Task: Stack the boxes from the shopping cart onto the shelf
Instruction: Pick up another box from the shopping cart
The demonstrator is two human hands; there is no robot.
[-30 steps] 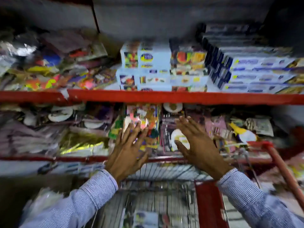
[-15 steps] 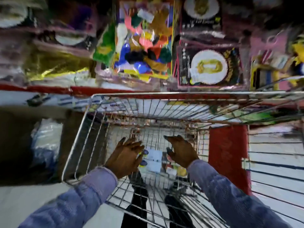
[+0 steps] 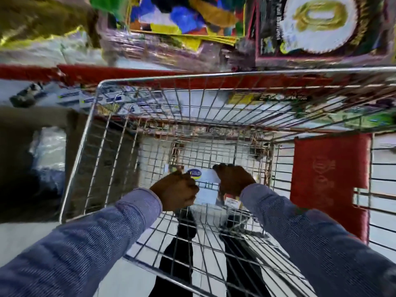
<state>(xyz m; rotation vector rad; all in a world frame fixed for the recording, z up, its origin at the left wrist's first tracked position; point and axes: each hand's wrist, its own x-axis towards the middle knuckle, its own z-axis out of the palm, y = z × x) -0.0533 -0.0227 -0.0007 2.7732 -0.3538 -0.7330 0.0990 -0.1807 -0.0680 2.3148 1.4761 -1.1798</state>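
Fingers: your fingers (image 3: 220,168) curl over both ends of a white box (image 3: 206,187), clamping it between them.
Left hand: your left hand (image 3: 174,190) closes on the box's left end, knuckles up.
Right hand: your right hand (image 3: 233,179) wraps the right end, fingertips hooked over the far edge.
Box: it sits low inside the shopping cart (image 3: 205,76), near the wire floor, a blue-and-yellow oval logo on top; other packages lie under it, too blurred to read.
Sleeves: blue striped sleeves (image 3: 300,232) reach down over the cart's near rim.
Cart: its far rim stands just beside the red shelf edge (image 3: 128,72); a red panel (image 3: 330,179) is on the cart's right side.
Shelf: bright party packets (image 3: 186,20) and a pack showing a gold ring on white (image 3: 317,20) crowd it, blurred.
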